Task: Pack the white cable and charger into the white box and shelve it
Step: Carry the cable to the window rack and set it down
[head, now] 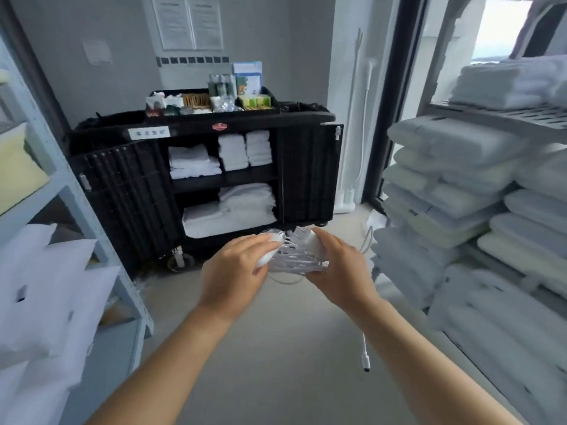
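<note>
Both my hands are raised at the frame's centre, holding a bundle of coiled white cable (294, 259) between them. My left hand (236, 268) grips a white oval charger piece (271, 248) at the left of the bundle. My right hand (340, 265) grips another white charger block (313, 240) and the right side of the coils. One loose cable end with a white plug (366, 360) hangs down below my right forearm. No white box is in view.
A black housekeeping cart (202, 179) with folded towels and amenities stands ahead against the wall. Shelves with stacked white linen and pillows (460, 185) line the right side. A pale blue shelf unit (76, 191) with white bags stands on the left. Grey floor lies below.
</note>
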Demonstrator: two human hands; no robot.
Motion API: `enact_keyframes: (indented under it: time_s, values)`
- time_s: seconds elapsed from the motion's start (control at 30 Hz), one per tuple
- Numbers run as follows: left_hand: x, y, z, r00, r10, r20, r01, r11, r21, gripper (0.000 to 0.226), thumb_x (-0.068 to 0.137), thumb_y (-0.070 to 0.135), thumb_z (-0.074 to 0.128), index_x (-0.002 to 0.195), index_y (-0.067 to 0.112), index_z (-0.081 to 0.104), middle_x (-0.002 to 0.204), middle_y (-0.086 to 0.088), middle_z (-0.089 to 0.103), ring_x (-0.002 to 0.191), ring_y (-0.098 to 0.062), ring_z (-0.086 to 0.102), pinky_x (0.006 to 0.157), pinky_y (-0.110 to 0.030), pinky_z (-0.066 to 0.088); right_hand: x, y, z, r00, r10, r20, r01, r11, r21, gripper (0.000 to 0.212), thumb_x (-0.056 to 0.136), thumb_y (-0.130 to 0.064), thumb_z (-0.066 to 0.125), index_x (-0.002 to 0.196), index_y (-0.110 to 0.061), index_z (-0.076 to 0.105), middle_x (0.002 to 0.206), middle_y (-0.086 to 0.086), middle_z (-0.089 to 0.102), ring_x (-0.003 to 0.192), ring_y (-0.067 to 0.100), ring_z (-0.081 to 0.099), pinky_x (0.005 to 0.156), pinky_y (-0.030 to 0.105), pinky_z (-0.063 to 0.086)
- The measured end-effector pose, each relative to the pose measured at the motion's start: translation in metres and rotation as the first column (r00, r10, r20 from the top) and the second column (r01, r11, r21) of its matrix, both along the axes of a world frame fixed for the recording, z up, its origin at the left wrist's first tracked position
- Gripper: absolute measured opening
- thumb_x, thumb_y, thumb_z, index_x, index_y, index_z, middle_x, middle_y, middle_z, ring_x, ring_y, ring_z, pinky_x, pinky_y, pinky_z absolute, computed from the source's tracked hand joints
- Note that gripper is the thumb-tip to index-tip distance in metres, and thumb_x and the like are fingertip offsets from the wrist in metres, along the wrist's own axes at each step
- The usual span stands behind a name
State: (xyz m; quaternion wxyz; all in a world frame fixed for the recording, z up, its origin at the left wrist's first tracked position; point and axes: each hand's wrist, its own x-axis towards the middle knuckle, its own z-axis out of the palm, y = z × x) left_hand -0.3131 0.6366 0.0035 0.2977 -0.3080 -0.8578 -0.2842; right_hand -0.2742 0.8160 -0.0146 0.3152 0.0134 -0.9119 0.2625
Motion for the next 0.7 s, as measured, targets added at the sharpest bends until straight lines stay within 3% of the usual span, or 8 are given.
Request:
enact_keyframes:
  time_s: [0.33, 0.53, 0.7]
  values:
    - [-0.087, 0.155, -0.012, 0.948, -0.318, 0.024, 0.319, 0.947, -0.036, 0.04, 0.062, 0.004, 0.079, 0.095, 0.025, 0.073, 0.102, 0.007, 0.072, 0.092, -0.015, 0.066, 0.073, -0.022, 0.049, -0.031, 0.131, -0.012, 0.946, -0.322, -0.036, 0.322, 0.947, 0.005, 0.063, 0.059, -0.014, 0.08, 0.118, -0.013, 0.057, 0.105, 0.008, 0.069, 0.085, 0.03, 0.064, 0.067, 0.024, 0.037]
    - [-0.143, 0.252, -0.005, 0.844, -0.536, -0.022, 0.535, 0.844, -0.022, 0.043, 0.063, 0.003, 0.079, 0.1, 0.024, 0.071, 0.106, 0.005, 0.07, 0.096, -0.02, 0.064, 0.075, -0.034, 0.056, -0.056, 0.204, 0.012, 0.868, -0.487, -0.098, 0.491, 0.871, 0.019, 0.061, 0.055, -0.013, 0.084, 0.112, -0.008, 0.061, 0.1, 0.011, 0.071, 0.08, 0.031, 0.067, 0.069, 0.037, 0.052]
    - [-0.158, 0.332, 0.01, 0.768, -0.639, -0.046, 0.639, 0.769, -0.006, 0.042, 0.063, 0.006, 0.079, 0.1, 0.026, 0.071, 0.104, 0.007, 0.071, 0.095, -0.017, 0.064, 0.078, -0.023, 0.048, -0.055, 0.259, 0.023, 0.768, -0.625, -0.137, 0.633, 0.774, 0.021, 0.057, 0.058, -0.013, 0.083, 0.111, -0.009, 0.06, 0.101, 0.009, 0.07, 0.083, 0.03, 0.067, 0.071, 0.032, 0.05]
